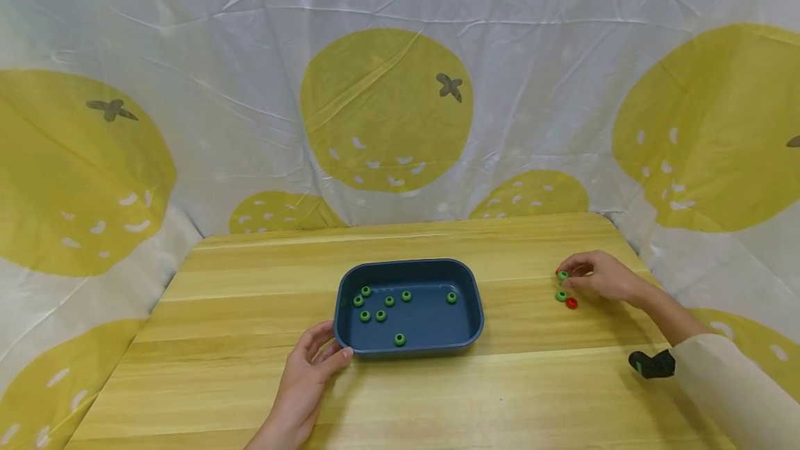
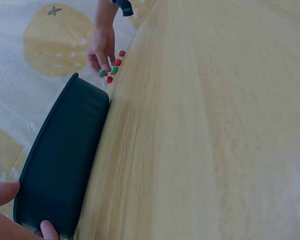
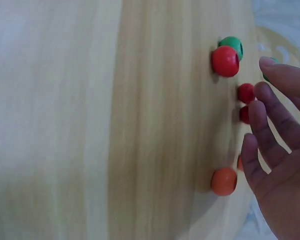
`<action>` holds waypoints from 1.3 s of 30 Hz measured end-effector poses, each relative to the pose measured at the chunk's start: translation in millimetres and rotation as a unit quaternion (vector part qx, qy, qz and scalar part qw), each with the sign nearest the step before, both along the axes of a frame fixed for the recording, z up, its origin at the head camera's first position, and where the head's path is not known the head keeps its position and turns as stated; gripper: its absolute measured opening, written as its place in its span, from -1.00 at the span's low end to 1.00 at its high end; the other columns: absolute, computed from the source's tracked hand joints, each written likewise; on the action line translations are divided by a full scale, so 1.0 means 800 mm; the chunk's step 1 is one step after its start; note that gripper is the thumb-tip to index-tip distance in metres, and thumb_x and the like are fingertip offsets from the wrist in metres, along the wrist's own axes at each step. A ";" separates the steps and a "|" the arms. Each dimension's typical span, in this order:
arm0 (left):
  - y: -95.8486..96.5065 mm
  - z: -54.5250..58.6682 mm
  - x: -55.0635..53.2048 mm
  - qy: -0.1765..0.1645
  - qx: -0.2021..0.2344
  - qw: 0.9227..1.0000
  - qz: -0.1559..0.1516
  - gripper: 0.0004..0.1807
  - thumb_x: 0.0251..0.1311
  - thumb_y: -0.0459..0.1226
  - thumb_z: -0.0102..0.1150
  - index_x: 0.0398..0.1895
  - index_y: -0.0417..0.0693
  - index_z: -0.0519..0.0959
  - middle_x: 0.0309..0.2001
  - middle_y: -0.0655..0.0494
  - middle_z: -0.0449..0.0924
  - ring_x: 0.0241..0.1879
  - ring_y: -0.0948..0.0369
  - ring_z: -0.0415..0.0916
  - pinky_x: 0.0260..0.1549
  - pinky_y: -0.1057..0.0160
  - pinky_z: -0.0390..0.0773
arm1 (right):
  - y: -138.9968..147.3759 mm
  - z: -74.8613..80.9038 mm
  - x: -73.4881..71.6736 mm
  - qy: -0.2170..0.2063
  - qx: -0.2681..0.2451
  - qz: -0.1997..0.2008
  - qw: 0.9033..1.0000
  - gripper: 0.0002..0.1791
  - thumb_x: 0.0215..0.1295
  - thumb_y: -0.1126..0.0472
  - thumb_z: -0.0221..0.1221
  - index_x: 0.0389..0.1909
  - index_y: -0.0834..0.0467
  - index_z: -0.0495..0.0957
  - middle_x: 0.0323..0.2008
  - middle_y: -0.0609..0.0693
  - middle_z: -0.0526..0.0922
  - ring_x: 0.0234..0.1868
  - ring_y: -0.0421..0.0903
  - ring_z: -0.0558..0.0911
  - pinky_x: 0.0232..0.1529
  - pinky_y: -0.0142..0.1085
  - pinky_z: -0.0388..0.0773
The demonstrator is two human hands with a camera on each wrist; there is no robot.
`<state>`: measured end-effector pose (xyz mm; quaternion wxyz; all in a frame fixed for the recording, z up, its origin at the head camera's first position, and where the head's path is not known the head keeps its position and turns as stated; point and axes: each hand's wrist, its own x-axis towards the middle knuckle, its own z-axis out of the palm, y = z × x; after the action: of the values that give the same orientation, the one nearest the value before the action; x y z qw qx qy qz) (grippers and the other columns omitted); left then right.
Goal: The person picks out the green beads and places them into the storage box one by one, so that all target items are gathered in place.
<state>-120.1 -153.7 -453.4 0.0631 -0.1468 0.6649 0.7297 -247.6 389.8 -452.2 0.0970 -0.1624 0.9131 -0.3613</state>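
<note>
My left hand [image 1: 306, 370] grips the near left corner of a dark blue rectangular tray [image 1: 409, 351], thumb at the rim. Several green beads with holes, such as this green bead [image 1: 400, 339], lie scattered inside it. To the right of the tray, my right hand [image 1: 603, 276] pinches a green bead [image 1: 563, 275] between thumb and fingertips, just above the table. Below that hand lie another green bead [image 1: 561, 295] and a red bead [image 1: 571, 303]. The right wrist view also shows a red bead [image 3: 246, 93] and an orange bead [image 3: 224, 181] near the fingers.
The wooden table [image 1: 250, 297] carries the tray and the loose beads. Behind it hangs a pale curtain [image 1: 544, 103] printed with yellow fruit. A black strap piece [image 1: 653, 364] sticks out by the right sleeve [image 1: 728, 380].
</note>
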 end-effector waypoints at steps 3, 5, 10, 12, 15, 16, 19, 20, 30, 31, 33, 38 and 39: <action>-0.001 -0.001 0.000 -0.002 0.001 1.000 0.000 -0.30 0.25 -0.46 0.39 0.42 -0.21 0.31 0.40 -0.19 0.33 0.32 -0.07 0.37 0.02 0.35 0.57 | -0.009 0.005 -0.004 0.004 -0.003 0.003 1.000 -0.73 0.40 0.23 0.34 0.04 0.25 0.68 -0.18 -0.04 0.69 -0.15 -0.05 0.64 -0.14 -0.27 0.59; -0.001 0.000 0.000 -0.003 0.002 1.000 0.000 -0.31 0.25 -0.46 0.39 0.41 -0.21 0.31 0.40 -0.19 0.33 0.32 -0.06 0.38 0.02 0.35 0.57 | -0.016 0.008 -0.006 0.005 -0.007 0.007 1.000 -0.73 0.40 0.24 0.34 0.05 0.27 0.68 -0.19 -0.04 0.69 -0.16 -0.05 0.64 -0.16 -0.27 0.59; 0.000 0.001 -0.001 -0.007 -0.001 1.000 0.000 -0.32 0.24 -0.46 0.39 0.40 -0.21 0.33 0.39 -0.18 0.34 0.31 -0.06 0.39 0.03 0.34 0.57 | -0.034 0.013 -0.013 0.012 -0.006 0.021 1.000 -0.73 0.40 0.23 0.34 0.04 0.25 0.68 -0.20 -0.05 0.69 -0.19 -0.05 0.64 -0.20 -0.26 0.61; 0.000 0.001 -0.001 -0.006 -0.002 1.000 -0.001 -0.32 0.24 -0.46 0.40 0.40 -0.21 0.33 0.38 -0.18 0.34 0.31 -0.06 0.39 0.03 0.34 0.57 | -0.043 0.016 -0.017 0.019 -0.009 0.031 0.999 -0.74 0.41 0.22 0.34 0.04 0.24 0.68 -0.20 -0.05 0.70 -0.19 -0.05 0.65 -0.20 -0.25 0.62; -0.001 0.001 0.000 -0.003 0.000 1.000 0.000 -0.32 0.25 -0.46 0.38 0.41 -0.22 0.32 0.39 -0.19 0.33 0.32 -0.07 0.38 0.02 0.35 0.57 | -0.058 0.021 -0.023 0.024 -0.012 0.044 0.999 -0.74 0.41 0.23 0.34 0.04 0.24 0.68 -0.16 -0.03 0.70 -0.15 -0.03 0.66 -0.15 -0.22 0.66; -0.001 0.001 0.000 -0.004 0.001 1.000 0.000 -0.32 0.25 -0.47 0.38 0.41 -0.22 0.32 0.39 -0.19 0.33 0.32 -0.07 0.38 0.02 0.35 0.57 | -0.063 0.022 -0.024 0.024 -0.014 0.047 0.999 -0.73 0.41 0.22 0.34 0.04 0.25 0.68 -0.13 -0.03 0.70 -0.13 -0.03 0.66 -0.13 -0.20 0.66; -0.001 0.000 0.001 -0.003 0.001 1.000 -0.001 -0.31 0.25 -0.47 0.37 0.42 -0.23 0.31 0.40 -0.19 0.32 0.34 -0.08 0.37 0.02 0.35 0.57 | -0.076 0.024 -0.030 0.016 -0.019 0.051 0.998 -0.71 0.41 0.21 0.34 0.06 0.26 0.67 -0.08 -0.01 0.70 -0.10 -0.02 0.65 -0.05 -0.12 0.66; -0.002 0.000 0.001 -0.004 0.000 1.000 -0.002 -0.31 0.25 -0.47 0.37 0.42 -0.23 0.31 0.41 -0.20 0.32 0.34 -0.08 0.36 0.02 0.35 0.57 | -0.081 0.024 -0.031 0.015 -0.020 0.053 0.998 -0.70 0.41 0.20 0.35 0.06 0.27 0.67 -0.07 0.00 0.70 -0.10 -0.02 0.65 -0.03 -0.10 0.66; -0.002 0.000 0.000 -0.005 0.007 1.000 -0.002 -0.32 0.25 -0.47 0.37 0.41 -0.23 0.32 0.40 -0.19 0.32 0.33 -0.07 0.37 0.03 0.34 0.57 | -0.117 0.031 -0.048 0.012 -0.025 0.081 0.996 -0.69 0.41 0.19 0.35 0.06 0.28 0.67 -0.04 0.00 0.69 -0.09 -0.03 0.64 -0.01 -0.06 0.64; -0.002 0.001 0.000 -0.006 0.007 1.000 -0.002 -0.32 0.25 -0.47 0.37 0.40 -0.23 0.32 0.40 -0.19 0.32 0.33 -0.08 0.37 0.03 0.34 0.57 | -0.120 0.032 -0.050 0.014 -0.025 0.085 0.996 -0.69 0.41 0.19 0.35 0.06 0.28 0.67 -0.04 0.00 0.69 -0.09 -0.03 0.64 0.00 -0.06 0.64; -0.001 0.001 -0.001 -0.006 0.007 1.000 -0.001 -0.32 0.25 -0.47 0.38 0.40 -0.23 0.33 0.40 -0.19 0.32 0.34 -0.08 0.37 0.03 0.34 0.57 | -0.128 0.034 -0.053 0.017 -0.026 0.093 0.995 -0.69 0.42 0.18 0.34 0.06 0.28 0.67 -0.05 0.00 0.69 -0.10 -0.04 0.65 -0.01 -0.06 0.64; -0.002 0.002 -0.003 -0.007 0.005 1.000 -0.002 -0.32 0.25 -0.47 0.38 0.41 -0.22 0.32 0.40 -0.19 0.32 0.34 -0.08 0.36 0.03 0.35 0.56 | -0.146 0.040 -0.060 0.024 -0.032 0.103 0.994 -0.68 0.41 0.19 0.35 0.06 0.29 0.68 -0.05 0.02 0.70 -0.11 -0.04 0.66 -0.01 -0.05 0.64; -0.002 0.002 -0.003 -0.007 0.004 1.000 -0.003 -0.31 0.25 -0.47 0.38 0.41 -0.22 0.31 0.41 -0.19 0.31 0.35 -0.07 0.35 0.03 0.36 0.56 | -0.150 0.042 -0.062 0.025 -0.032 0.104 0.994 -0.69 0.41 0.19 0.35 0.05 0.28 0.68 -0.05 0.01 0.70 -0.11 -0.05 0.66 -0.01 -0.06 0.64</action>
<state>-122.3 -155.2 -451.6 0.0711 -0.1496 0.6617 0.7312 -296.8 270.1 -418.7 0.1059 -0.2683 0.8816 -0.3737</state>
